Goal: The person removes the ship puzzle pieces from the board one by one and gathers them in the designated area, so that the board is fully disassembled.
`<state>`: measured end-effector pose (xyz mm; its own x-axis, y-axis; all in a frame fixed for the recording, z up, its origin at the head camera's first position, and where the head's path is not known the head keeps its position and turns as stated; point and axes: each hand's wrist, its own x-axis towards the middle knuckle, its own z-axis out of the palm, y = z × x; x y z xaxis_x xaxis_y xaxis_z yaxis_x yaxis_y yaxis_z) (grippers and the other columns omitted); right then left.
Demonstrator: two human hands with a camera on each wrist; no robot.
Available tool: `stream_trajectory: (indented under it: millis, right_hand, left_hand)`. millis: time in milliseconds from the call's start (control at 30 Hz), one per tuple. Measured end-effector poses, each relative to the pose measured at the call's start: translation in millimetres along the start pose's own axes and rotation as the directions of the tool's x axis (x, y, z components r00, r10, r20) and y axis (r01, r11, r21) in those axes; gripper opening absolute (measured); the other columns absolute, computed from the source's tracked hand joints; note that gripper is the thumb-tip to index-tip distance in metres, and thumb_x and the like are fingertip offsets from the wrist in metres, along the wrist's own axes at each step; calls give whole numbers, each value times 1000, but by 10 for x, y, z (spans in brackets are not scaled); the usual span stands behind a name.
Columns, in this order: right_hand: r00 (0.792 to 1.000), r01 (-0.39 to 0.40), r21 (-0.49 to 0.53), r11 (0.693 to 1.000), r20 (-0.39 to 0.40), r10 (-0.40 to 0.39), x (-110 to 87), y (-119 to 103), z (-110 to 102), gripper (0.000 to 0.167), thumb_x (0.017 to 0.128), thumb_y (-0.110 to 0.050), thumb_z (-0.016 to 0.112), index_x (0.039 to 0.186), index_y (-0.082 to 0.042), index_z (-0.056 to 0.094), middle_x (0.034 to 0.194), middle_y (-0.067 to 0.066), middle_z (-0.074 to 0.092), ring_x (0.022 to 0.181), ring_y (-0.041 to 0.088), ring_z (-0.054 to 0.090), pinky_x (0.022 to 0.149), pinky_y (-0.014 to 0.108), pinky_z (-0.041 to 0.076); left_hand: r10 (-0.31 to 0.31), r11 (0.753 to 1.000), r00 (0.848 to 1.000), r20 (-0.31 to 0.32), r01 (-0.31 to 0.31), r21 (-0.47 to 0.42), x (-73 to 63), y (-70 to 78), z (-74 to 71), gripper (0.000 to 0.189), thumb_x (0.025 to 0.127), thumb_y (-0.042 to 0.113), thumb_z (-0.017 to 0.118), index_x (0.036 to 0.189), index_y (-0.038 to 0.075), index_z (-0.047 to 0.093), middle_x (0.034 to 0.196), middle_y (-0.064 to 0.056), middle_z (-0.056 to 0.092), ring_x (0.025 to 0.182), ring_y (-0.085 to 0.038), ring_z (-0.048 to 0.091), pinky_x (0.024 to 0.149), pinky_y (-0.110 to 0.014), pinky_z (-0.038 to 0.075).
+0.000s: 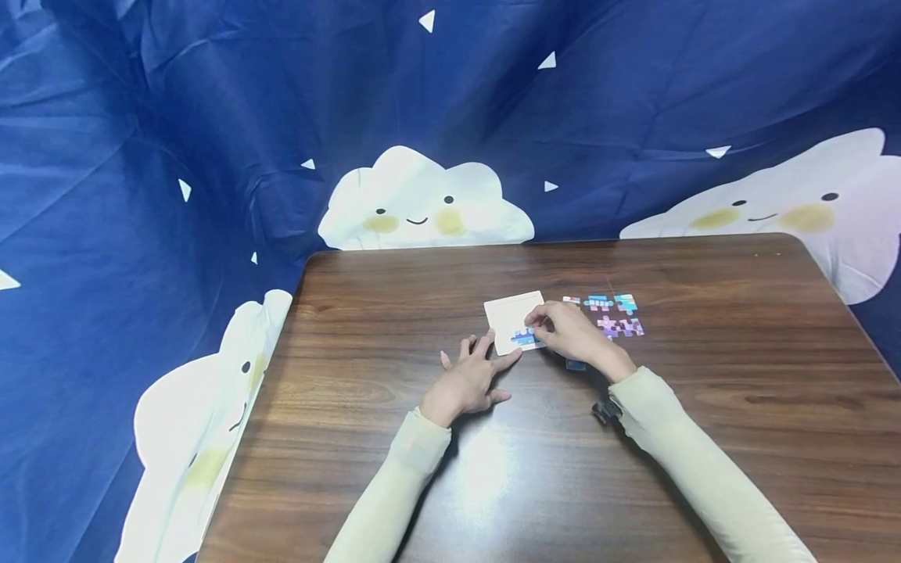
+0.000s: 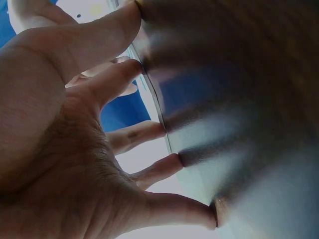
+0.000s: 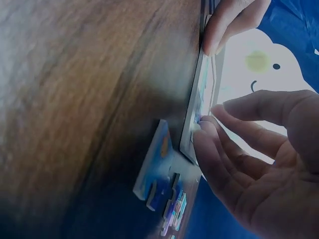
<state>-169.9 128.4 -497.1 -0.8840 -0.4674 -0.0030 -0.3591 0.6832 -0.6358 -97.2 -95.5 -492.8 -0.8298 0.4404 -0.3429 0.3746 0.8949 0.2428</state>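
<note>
A white puzzle board point(image 1: 505, 314) lies on the table, with a few blue and lilac puzzle pieces point(image 1: 523, 338) fitted along its near edge. My left hand point(image 1: 466, 383) rests with spread fingers at the board's near left corner, its index fingertip at the near edge. In the left wrist view, the fingertips point(image 2: 172, 130) of this hand touch down on the tabletop and board edge. Over the right part of the board, my right hand point(image 1: 573, 336) has its thumb and fingertips drawn close together. Whether a piece sits between them I cannot tell.
Several loose pink, purple and blue pieces point(image 1: 619, 327) lie right of the board. A dark blue piece point(image 1: 576, 365) lies nearer, below my right hand; the right wrist view shows a blue piece point(image 3: 155, 159) beside the board. A blue cloud-print curtain point(image 1: 450, 94) hangs behind the brown table point(image 1: 366, 313).
</note>
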Motion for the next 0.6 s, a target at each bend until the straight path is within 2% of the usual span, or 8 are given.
stream_trajectory:
  millis: [367, 600]
  right_hand:
    - [1000, 15, -48, 999, 27, -14, 2, -5, 7, 25, 93, 0, 64, 115, 1, 75, 108, 16, 73, 95, 27, 66, 86, 48, 56]
    - [999, 32, -75, 997, 30, -30, -19, 4, 22, 24, 94, -1, 65, 114, -1, 76, 115, 16, 72, 106, 35, 66, 96, 55, 52]
  left_hand:
    - [-5, 1000, 1000, 11, 5, 17, 7, 14, -15, 76, 97, 52, 67, 162, 49, 28, 176, -10, 11, 157, -45, 23, 107, -85, 35]
    - [-8, 1000, 1000, 15, 7, 22, 2, 17, -19, 75, 98, 52, 67, 162, 49, 28, 176, -10, 11, 156, -45, 23, 107, -85, 35]
